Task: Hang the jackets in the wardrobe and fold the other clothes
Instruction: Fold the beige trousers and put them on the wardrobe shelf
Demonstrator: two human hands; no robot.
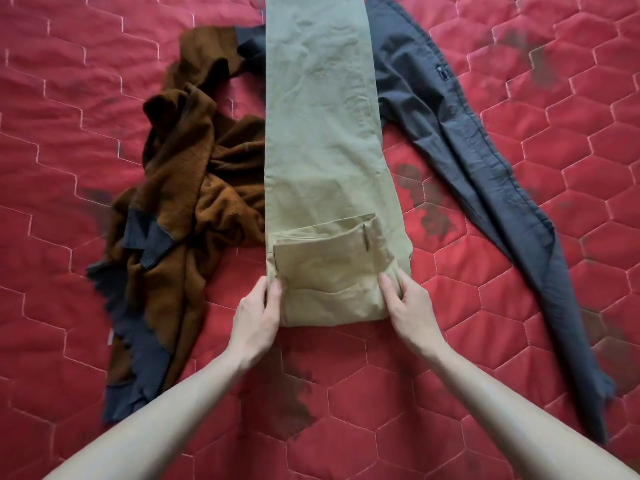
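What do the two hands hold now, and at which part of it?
Both hold the khaki trousers at their folded near end: the left hand pinches its left edge, the right hand its right edge.

We have open red quilted bed (346, 393) between our forearms and in front of the folded end of the khaki trousers (322, 150), so either hand can draw back freely there. To the left, the crumpled brown garment (194, 188) lies against the trousers' edge, crowding our left hand (256, 317). To the right, a wedge of bare quilt separates the trousers from the dark grey garment (485, 161), leaving our right hand (408, 306) room to move outward
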